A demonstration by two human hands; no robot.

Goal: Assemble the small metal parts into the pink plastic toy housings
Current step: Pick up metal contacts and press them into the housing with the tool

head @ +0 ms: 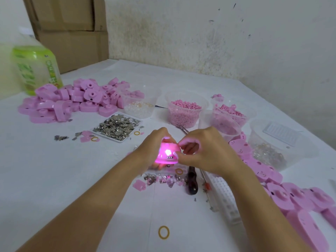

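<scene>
Fingers: the left hand's (154, 142) fingers (161, 131) curl round the pink housing (168, 153); the right hand's (205, 151) fingertips (184, 141) pinch its upper right edge.
Housing: held just above the table between both hands, glowing bright pink from inside.
Beneath the hands: loose metal parts (160, 179), a dark-handled tool (192, 180), a rubber band (179, 171).
Beyond: a white tray (121, 140) heaped with metal parts; clear tubs (181, 119) of pink pieces.
Flanks: heaps of pink housings at far left (72, 99) and near right (291, 195).
Surface: a table under white covering (54, 170).
Room: a stained pale wall (200, 33), cardboard boxes (69, 24), a green-labelled bottle (34, 70) at the left corner.
</scene>
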